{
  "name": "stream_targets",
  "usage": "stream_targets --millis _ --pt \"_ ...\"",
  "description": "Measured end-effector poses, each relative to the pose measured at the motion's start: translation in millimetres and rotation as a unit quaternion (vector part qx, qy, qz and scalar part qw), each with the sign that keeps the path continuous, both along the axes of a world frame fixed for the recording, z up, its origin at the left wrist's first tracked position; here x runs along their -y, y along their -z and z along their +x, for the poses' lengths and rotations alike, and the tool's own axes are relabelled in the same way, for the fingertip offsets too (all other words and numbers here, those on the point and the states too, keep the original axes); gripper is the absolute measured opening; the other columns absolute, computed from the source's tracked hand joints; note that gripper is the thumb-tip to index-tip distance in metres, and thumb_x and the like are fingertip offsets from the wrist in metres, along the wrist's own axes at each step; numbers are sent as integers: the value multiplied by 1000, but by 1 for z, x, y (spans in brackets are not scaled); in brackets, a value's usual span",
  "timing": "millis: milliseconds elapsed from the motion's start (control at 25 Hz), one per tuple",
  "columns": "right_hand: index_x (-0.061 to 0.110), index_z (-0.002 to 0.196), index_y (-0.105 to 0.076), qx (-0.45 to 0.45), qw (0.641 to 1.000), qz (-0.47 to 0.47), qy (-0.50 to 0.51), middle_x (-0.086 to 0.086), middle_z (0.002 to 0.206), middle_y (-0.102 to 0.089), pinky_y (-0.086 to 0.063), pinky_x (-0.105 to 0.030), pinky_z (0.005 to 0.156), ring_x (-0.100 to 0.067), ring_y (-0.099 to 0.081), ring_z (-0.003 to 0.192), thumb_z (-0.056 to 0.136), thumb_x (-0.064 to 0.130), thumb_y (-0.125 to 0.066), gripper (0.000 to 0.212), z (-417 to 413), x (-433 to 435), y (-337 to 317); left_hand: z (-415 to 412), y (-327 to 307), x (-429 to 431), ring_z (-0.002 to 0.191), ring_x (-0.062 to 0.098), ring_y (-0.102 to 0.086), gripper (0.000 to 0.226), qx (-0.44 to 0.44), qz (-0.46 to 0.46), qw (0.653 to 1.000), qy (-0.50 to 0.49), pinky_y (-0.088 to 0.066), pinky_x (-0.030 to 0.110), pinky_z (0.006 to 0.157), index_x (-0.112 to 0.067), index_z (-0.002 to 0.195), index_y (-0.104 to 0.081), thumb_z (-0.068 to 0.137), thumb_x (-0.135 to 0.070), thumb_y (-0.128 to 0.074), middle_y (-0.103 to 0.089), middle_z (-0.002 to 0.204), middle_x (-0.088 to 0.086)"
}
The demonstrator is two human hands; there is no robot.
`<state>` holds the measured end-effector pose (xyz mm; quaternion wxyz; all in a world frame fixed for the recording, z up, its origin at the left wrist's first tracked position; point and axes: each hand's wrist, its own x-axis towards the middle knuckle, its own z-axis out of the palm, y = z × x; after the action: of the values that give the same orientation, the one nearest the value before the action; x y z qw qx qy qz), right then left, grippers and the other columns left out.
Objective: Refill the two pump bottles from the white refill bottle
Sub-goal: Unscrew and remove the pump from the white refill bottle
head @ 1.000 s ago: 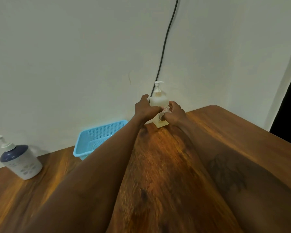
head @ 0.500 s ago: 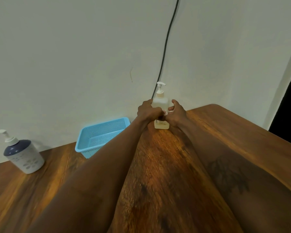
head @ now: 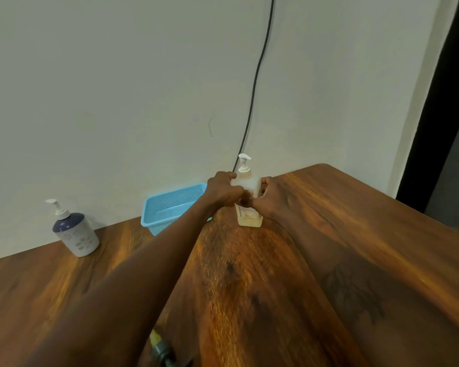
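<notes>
A clear square pump bottle [head: 247, 185] with a white pump stands upright on the wooden table [head: 355, 221] near the wall. My left hand [head: 224, 193] grips its left side and my right hand [head: 272, 198] grips its right side, fingers curled round the body. A second pump bottle [head: 76, 233], white with a dark blue top, stands far left on the table. No white refill bottle is in view.
A light blue plastic basket [head: 170, 205] sits against the wall left of my hands. A black cable [head: 257, 75] hangs down the wall behind the bottle. A small grey and yellow object [head: 161, 349] shows at the bottom edge.
The clear pump bottle has come a little nearer along the table between my two hands, and both hands have closed more tightly round it. The view has tilted slightly.
</notes>
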<state>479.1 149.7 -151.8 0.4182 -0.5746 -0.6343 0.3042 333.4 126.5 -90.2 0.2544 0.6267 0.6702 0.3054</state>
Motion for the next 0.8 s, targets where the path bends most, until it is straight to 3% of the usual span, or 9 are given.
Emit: stream_targets --millis 120,240,320,440,640,800 --pt "22 118 -50 -52 999 8 -10 2 121 -63 -55 -29 80 -17 -62 106 61 44 -95 76 -1 50 -3 -3 -18 49 112 24 -64 67 -9 15 999 29 -55 46 101 -22 140 -57 79 -29 -86 -63 133 0" --pt "23 123 -50 -71 996 13 -42 -2 125 -65 -58 -38 92 -22 -65 110 62 46 -94 79 2 101 -11 -6 -34 104 111 20 -62 46 21 48 998 42 -53 44 102 -21 135 -62 92 -29 -74 -64 137 1" --pt "22 126 -49 -76 994 24 -75 -1 125 -66 -58 -42 94 -21 -67 109 62 50 -93 82 6 137 -19 -7 -43 139 110 20 -66 33 49 77 995 51 -56 42 98 -20 127 -68 97 -33 -67 -70 128 0" --pt "25 121 -54 -103 985 59 -127 4 115 -71 -62 -36 85 -14 -72 101 54 57 -92 83 12 184 -29 -8 -53 186 105 13 -71 26 87 112 986 89 -59 37 93 -21 123 -71 99 -30 -66 -75 113 -6" --pt "18 123 -53 -136 971 50 -190 4 108 -73 -59 -22 74 -9 -74 94 70 26 -93 68 18 246 -41 -8 -64 245 106 15 -73 28 107 131 972 161 -60 40 93 -17 127 -71 100 -21 -64 -76 115 -2" --pt "16 122 -61 -142 963 68 -218 0 108 -76 -60 -25 76 -12 -75 95 68 23 -94 63 21 269 -44 -13 -59 273 100 12 -74 19 111 159 972 132 -61 43 92 -22 115 -75 97 -21 -69 -78 108 -5"
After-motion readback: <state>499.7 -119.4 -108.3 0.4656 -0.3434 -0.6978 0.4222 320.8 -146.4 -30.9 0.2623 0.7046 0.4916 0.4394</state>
